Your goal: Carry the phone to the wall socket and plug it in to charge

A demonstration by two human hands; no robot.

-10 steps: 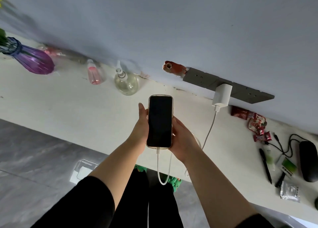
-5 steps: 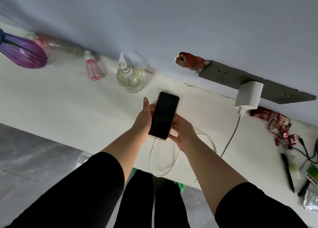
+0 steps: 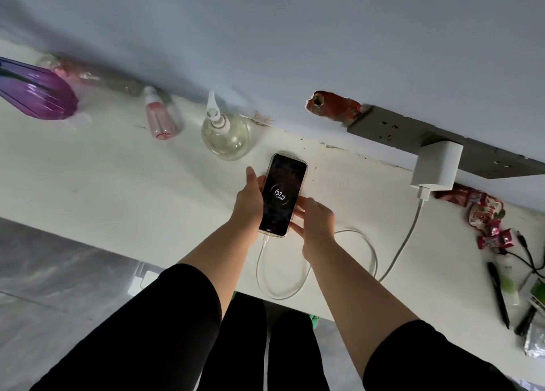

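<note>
The phone (image 3: 282, 194) lies low over the white counter (image 3: 118, 190), screen lit and showing a 37% charging ring. My left hand (image 3: 248, 200) grips its left edge and my right hand (image 3: 315, 218) holds its right edge. A white cable (image 3: 298, 290) runs from the phone's bottom end, loops on the counter and rises to the white charger block (image 3: 438, 169). That block sits plugged into the grey wall socket strip (image 3: 392, 126).
A round glass pump bottle (image 3: 225, 135), a pink spray bottle (image 3: 160, 121) and a purple vase (image 3: 35, 91) stand along the wall at the left. Red snack wrappers (image 3: 485, 216), pens (image 3: 498, 295) and black cables (image 3: 528, 256) lie at the right.
Both hands have lowered the phone toward the counter, closer to the wall. Its screen, dark before, now shows the charging ring. The cable slack has settled onto the counter.
</note>
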